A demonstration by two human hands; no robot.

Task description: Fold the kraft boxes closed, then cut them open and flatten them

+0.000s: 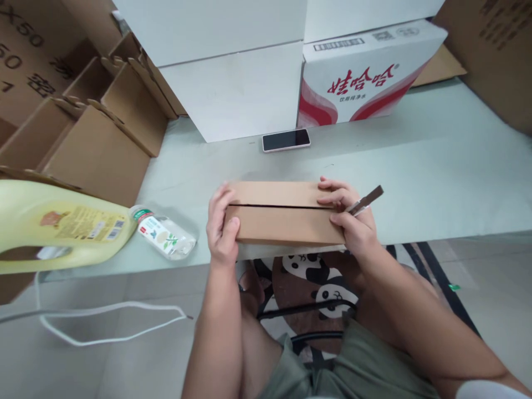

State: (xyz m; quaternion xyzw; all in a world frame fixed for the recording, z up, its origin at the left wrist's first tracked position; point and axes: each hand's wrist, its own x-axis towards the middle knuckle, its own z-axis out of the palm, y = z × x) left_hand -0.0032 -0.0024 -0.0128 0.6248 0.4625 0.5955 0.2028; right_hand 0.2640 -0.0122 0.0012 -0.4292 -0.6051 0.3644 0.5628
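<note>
A small brown cardboard box [286,224] with a dark slit between its two top flaps is held at the table's front edge. My left hand [222,224] grips its left end, thumb on the near flap and fingers over the far corner. Around the right end, my right hand [349,213] has its fingers and thumb on the flaps. A thin, flat, dark brown piece [369,198] with a shiny part sticks out to the upper right from that same hand; its kind is unclear. The underside of the box is hidden.
Behind lies a phone [286,141] before white cartons [245,94] and a red-and-white carton [353,83]. Divided cardboard trays [100,149], a yellow jug [83,224] and a clear labelled bottle [166,233] stand or lie left. A white cable [112,306] hangs below the table's edge.
</note>
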